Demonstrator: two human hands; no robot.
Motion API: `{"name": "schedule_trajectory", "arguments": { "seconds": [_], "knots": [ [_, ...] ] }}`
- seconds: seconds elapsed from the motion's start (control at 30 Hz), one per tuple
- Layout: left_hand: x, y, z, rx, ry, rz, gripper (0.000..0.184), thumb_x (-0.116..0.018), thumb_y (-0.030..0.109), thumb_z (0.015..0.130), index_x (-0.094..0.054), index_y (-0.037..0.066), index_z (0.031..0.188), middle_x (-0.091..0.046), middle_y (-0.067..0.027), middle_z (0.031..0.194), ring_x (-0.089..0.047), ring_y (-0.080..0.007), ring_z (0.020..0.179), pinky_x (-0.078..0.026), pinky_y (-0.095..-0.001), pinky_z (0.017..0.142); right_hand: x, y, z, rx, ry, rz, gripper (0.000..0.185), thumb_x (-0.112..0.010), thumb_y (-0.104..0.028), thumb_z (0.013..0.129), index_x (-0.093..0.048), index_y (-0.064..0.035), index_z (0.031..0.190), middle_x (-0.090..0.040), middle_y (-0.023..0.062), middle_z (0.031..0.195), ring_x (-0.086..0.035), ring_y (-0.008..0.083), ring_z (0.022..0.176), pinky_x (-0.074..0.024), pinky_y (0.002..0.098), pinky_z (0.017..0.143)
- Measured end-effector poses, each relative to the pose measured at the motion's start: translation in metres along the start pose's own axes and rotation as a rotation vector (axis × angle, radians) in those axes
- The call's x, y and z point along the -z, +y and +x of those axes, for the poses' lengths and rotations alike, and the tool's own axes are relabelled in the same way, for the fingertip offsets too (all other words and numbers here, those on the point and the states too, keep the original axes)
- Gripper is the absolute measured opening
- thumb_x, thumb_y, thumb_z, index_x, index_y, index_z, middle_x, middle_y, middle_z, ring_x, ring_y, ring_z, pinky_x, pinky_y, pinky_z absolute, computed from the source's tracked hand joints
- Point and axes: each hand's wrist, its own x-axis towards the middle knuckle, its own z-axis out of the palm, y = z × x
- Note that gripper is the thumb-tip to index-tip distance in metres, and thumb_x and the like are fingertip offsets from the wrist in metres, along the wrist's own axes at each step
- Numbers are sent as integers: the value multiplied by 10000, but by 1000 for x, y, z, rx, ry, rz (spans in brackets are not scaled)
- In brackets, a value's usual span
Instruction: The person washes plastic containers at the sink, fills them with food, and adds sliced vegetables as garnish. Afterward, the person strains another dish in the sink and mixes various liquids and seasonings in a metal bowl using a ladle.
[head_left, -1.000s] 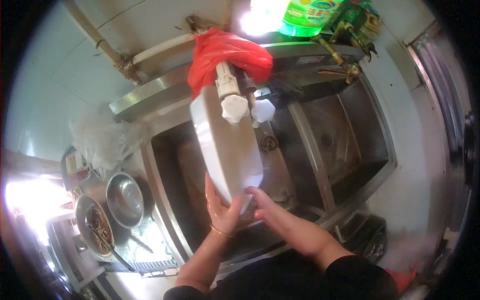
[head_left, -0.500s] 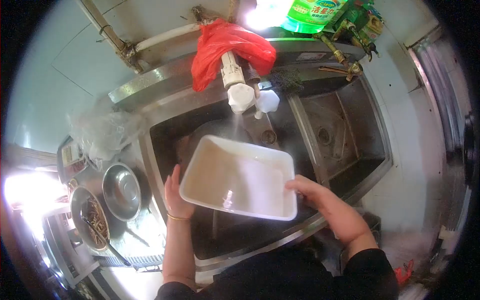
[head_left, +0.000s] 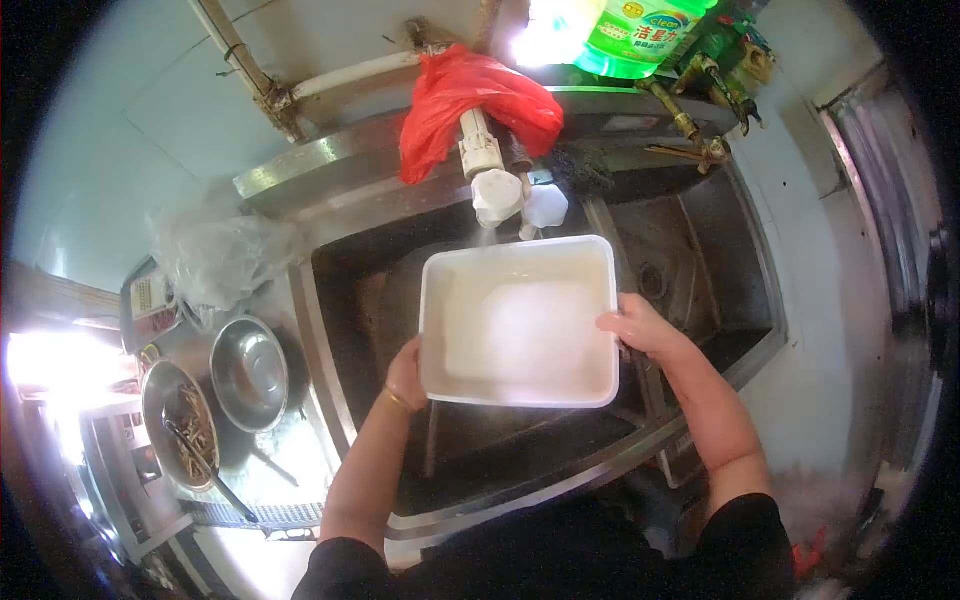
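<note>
Over the large sink basin I hold a white rectangular plastic tub, its open top facing me. My right hand grips the right wall, thumb over the rim and fingers behind. At the left wall, my left hand is pressed against the outside near the lower corner, its fingers mostly hidden behind the tub. Just beyond the tub's far edge, water sprays from the white faucet. A second white knob sits beside it.
A red plastic bag drapes over the faucet pipe. Left of the sink stand a metal bowl and another bowl with brown strips and a utensil. A clear plastic bag lies behind them. A green detergent bottle stands at the back.
The tub has moved right and slightly up, turning until it sits nearly level in view. Both hands have moved with it; the left has gone from open fingers alongside to behind its wall.
</note>
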Motion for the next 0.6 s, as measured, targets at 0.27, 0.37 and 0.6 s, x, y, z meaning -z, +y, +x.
{"name": "schedule_trajectory", "arguments": {
  "seconds": [0.27, 0.37, 0.6],
  "knots": [
    [-57, 36, -7, 15, -88, 201, 519, -493, 373, 958, -427, 61, 1367, -562, -109, 1275, -570, -265, 1124, -454, -412, 977, 6, 38, 15, 53, 40, 144, 349, -578, -140, 822, -615, 57, 1107, -658, 97, 980, -619, 160, 855, -501, 313, 753],
    [-92, 71, -36, -121, -7, 561, 502, -584, 178, 856, -460, 22, 1316, -590, -127, 1191, -604, -247, 1046, -507, -403, 895, -21, 45, 37, 5, 36, 309, 384, -596, -154, 824, -593, 61, 1143, -656, 119, 1030, -632, 193, 887, -502, 329, 785],
    [-111, 87, -85, -348, 4, 644, 429, -504, -7, 780, -514, -39, 1207, -619, -132, 1090, -637, -232, 942, -534, -351, 813, -75, 44, 89, 83, 396, -29, 459, -666, -314, 854, -596, 36, 1142, -652, 128, 1058, -613, 208, 966, -484, 344, 837]
  ]
}}
